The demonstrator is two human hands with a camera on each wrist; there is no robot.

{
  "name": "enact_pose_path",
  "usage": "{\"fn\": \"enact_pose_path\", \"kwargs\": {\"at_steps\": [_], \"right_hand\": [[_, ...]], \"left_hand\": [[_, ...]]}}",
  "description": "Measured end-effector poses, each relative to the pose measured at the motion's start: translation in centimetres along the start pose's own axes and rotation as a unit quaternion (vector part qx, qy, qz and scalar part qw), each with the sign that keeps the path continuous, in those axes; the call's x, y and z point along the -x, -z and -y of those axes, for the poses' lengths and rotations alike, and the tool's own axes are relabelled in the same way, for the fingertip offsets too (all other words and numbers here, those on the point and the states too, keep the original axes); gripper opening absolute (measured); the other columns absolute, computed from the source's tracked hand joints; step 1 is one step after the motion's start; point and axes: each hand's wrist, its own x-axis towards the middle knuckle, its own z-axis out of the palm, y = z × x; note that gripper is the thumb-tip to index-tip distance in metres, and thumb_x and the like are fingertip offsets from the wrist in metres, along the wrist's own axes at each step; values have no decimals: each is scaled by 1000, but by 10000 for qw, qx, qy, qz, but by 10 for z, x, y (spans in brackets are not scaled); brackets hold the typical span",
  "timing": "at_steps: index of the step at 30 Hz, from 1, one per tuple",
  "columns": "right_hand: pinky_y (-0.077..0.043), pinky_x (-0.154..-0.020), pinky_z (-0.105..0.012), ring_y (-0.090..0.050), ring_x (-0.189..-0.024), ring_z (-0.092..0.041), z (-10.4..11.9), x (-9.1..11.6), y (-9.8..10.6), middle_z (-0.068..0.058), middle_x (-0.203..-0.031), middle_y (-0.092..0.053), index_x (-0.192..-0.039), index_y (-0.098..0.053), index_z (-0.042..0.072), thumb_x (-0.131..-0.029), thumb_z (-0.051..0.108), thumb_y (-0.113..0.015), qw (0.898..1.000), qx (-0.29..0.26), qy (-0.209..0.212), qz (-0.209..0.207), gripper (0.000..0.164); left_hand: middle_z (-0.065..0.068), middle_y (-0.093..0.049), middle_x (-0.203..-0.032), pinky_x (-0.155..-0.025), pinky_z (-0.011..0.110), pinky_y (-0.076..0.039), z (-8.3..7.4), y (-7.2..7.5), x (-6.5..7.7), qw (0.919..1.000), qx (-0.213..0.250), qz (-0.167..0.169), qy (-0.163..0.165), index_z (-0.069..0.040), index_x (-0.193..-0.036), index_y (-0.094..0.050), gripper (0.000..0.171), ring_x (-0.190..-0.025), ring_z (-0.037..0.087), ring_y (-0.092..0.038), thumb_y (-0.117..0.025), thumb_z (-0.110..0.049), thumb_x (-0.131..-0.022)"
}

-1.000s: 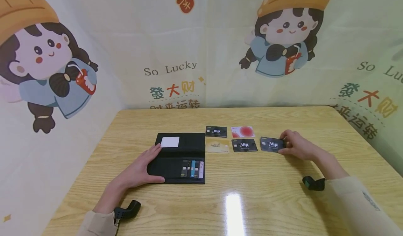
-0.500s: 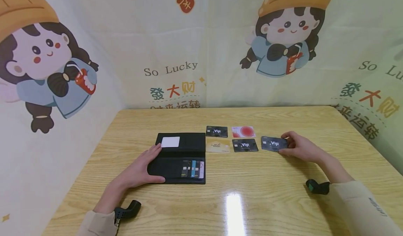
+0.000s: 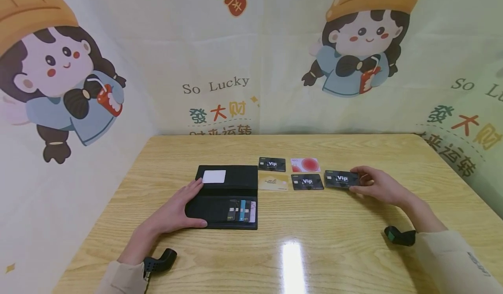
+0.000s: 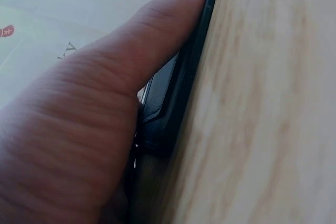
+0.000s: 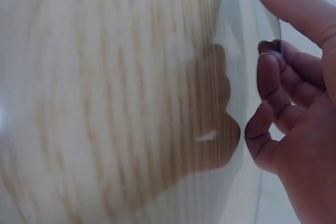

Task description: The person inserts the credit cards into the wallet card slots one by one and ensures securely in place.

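Observation:
A black bifold wallet [image 3: 224, 215] lies spread on the table, its fold running sideways. My left hand [image 3: 170, 209] rests over its left side, thumb straight along the near edge and fingers on the far panel. In the left wrist view, the thumb [image 4: 157, 22] presses the wallet's dark edge [image 4: 173, 98]. Several cards [image 3: 241, 210] sit overlapped in the near panel; a white patch [image 3: 214, 176] shows on the far one. My right hand [image 3: 379, 187] pinches the right end of a black Vip card [image 3: 339, 179] between thumb and fingers.
Between the wallet and the right hand lie a black Vip card [image 3: 272, 164], a pink card with red circles [image 3: 305, 165], a gold card [image 3: 273, 182] and another black Vip card [image 3: 307, 182]. A patterned cloth [image 3: 283, 111] hangs behind the wooden table [image 3: 322, 241].
The right hand has drawn slightly right along its card, baring more of the card's right end; the card now lies nearer the neighbouring Vip card. The left hand stays on the wallet.

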Motion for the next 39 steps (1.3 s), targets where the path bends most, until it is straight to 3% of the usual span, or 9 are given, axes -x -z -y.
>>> {"fn": "enact_pose_path", "kwargs": {"at_steps": [9,20,25,33,39], "right_hand": [[-48,-66,-26,-58,-88,-25,20,-13,-14,-11,-100,-64,-129,-59,-4,-89,22,-81,9979,-163,392,-498,52],[-46,-63,-27,-57,-85,-24,66,-48,-49,-7,-95,-64,-127,-62,-6,-87,18,-82,9937,-490,913,-437,51],[-48,-66,-29,-57,-86,-23,85,-61,-64,-8,-98,-64,-129,-61,-6,-87,19,-82,9936,-524,948,-310,53],[-50,-76,-39,-59,-86,-21,108,-77,-80,-7,-97,-65,-127,-62,-9,-86,19,-83,9917,-328,1225,-194,54],[-53,-76,-36,-60,-87,-20,123,-87,-89,-7,-101,-66,-129,-61,-6,-86,23,-83,9933,-137,1150,-42,56]], "left_hand": [[9,-20,-166,-117,63,-15,-1,0,0,10000,5,5,6,-5,-160,-28,116,-151,40,-15,-82,-62,-74],[10,-21,-166,-117,63,-15,-2,0,0,10000,20,-2,-30,-4,-159,-29,115,-151,39,-15,-83,-60,-74],[9,-21,-166,-117,62,-15,-2,1,0,10000,41,21,17,-5,-159,-28,116,-151,38,-15,-83,-61,-73],[11,-21,-166,-117,63,-15,-1,1,1,10000,35,-24,-34,-4,-159,-29,115,-151,40,-16,-84,-58,-74],[11,-21,-166,-117,62,-14,0,0,1,9999,13,-47,-98,-4,-159,-29,113,-151,40,-15,-83,-58,-76]]}}
